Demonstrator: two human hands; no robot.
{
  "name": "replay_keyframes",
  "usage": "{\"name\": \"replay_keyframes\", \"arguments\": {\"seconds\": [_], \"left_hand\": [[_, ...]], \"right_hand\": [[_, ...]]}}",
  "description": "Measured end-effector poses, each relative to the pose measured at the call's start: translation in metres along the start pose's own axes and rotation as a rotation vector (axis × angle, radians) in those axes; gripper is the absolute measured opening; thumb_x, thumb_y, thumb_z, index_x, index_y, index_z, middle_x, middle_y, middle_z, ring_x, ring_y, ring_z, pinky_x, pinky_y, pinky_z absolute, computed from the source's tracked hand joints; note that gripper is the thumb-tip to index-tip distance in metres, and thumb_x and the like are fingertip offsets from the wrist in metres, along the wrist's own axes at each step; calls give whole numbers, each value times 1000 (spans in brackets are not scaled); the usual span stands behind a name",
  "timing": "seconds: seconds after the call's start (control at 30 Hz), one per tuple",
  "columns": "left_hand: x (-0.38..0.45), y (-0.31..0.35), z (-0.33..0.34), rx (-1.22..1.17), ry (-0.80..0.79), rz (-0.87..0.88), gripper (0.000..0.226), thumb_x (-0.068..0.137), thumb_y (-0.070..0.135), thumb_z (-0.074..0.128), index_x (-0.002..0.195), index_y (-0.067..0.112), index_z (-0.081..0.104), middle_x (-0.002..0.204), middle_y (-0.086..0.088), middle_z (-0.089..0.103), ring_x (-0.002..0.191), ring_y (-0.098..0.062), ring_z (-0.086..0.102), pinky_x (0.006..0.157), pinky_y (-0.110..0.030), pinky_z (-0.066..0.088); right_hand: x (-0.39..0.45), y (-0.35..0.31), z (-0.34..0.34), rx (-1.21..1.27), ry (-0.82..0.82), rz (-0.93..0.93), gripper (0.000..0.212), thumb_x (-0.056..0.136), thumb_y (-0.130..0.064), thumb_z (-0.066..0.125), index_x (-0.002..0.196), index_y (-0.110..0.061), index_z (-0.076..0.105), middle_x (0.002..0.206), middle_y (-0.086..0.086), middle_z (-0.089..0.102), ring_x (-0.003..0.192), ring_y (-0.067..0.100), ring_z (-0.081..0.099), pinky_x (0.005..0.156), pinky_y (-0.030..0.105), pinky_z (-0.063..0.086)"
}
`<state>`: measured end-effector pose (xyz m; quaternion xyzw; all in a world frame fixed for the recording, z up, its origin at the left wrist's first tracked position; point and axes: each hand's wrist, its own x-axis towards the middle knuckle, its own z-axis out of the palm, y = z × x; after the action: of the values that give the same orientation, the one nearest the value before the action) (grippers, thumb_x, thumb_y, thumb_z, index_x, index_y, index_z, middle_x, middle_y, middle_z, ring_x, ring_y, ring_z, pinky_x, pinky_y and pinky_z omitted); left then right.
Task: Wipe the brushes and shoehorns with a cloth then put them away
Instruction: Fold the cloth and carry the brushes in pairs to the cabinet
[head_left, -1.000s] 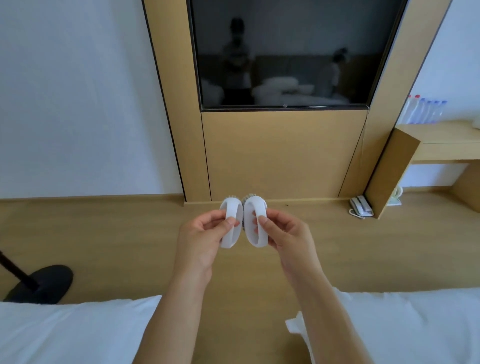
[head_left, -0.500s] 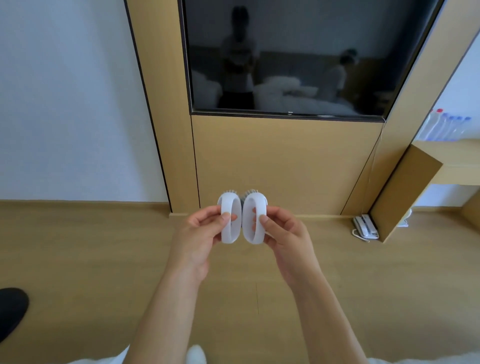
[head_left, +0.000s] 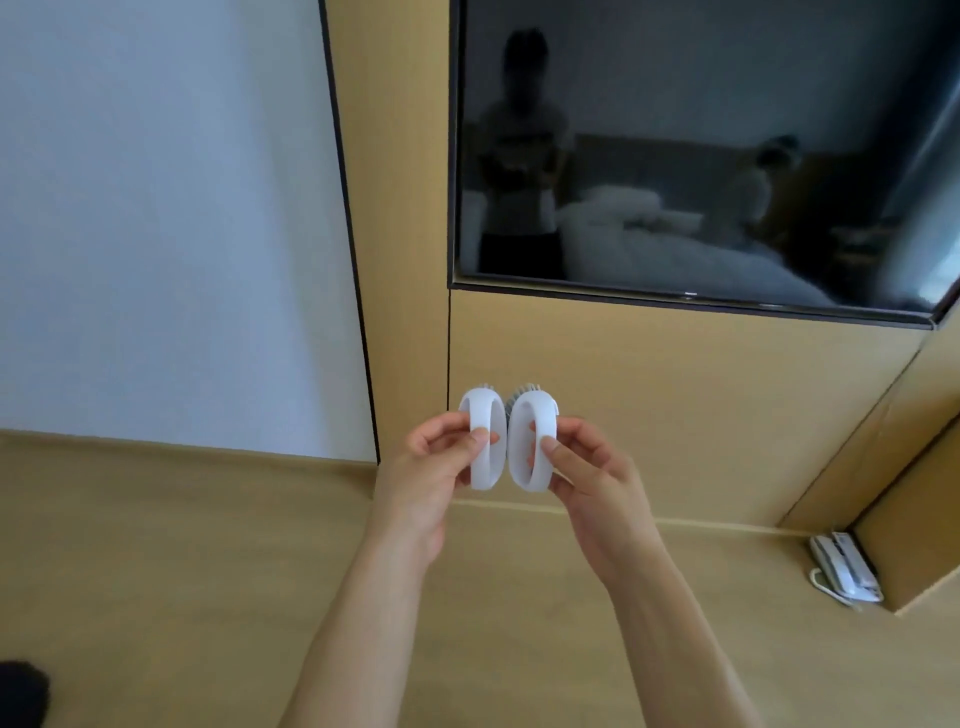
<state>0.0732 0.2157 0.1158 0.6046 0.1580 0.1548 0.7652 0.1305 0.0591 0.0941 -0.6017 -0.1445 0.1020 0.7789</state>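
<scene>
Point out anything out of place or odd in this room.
A white telephone lies on the wooden floor by the corner panel, an odd spot. Otherwise the left hand and right hand each hold an intact white brush.

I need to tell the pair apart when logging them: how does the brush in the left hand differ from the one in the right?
The left brush shows few bristles over its top edge; the right brush shows a clear grey tuft. The left brush stands nearly upright, pinched by the left hand; the right brush leans rightward in the right hand. Both are white oval loop-handled brushes, side by side, almost touching.
</scene>
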Motion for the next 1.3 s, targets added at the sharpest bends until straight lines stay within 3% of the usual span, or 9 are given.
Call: {"name": "replay_keyframes", "arguments": {"seconds": [0.23,0.4,0.7,0.8,1.0,1.13,1.3], "left_hand": [[88,14,-90,-3,201,60,16,88,13,69,103,17,74,102,-6,75,102,-31,69,92,-49,53],[140,21,-155,-6,395,94,14,87,14,71,96,24,76,101,-4,76,99,-24,71,86,-41,54],[267,61,-235,6,656,138,16,88,14,69,103,12,73,106,-13,73,96,-29,69,87,-42,54],[306,77,-254,5,716,164,18,89,12,68,106,10,72,106,-13,73,100,-33,69,89,-44,54],[361,89,-294,-36,863,198,17,90,7,65,106,8,71,103,-13,74,96,-32,69,87,-46,53],[393,93,-331,-37,917,219,18,91,8,65,107,9,72,103,-13,74,103,-37,67,92,-51,52],[435,98,-397,-65,946,224,16,90,7,66,103,13,73,100,-11,75,95,-29,70,90,-48,54]], "right_hand": [[114,44,96,31,-207,64,14,95,-14,63,107,-11,71,98,4,71,91,18,65,85,35,50],[190,82,169,66,-415,126,14,95,-20,64,105,-15,73,100,8,71,93,20,65,86,37,49],[354,127,288,132,-739,191,15,97,-13,60,105,-13,72,98,5,72,93,19,66,84,33,54],[399,133,324,165,-761,229,14,96,-13,62,104,-10,72,101,11,73,93,20,68,87,36,56],[458,152,386,203,-803,321,14,95,-7,60,105,-7,70,101,12,74,87,19,71,75,30,60],[489,170,430,155,-848,290,14,95,-7,61,103,-11,72,99,11,74,87,19,70,81,38,57],[523,194,499,125,-873,234,15,95,-7,62,101,-15,73,95,8,75,84,17,70,77,33,56]]}}
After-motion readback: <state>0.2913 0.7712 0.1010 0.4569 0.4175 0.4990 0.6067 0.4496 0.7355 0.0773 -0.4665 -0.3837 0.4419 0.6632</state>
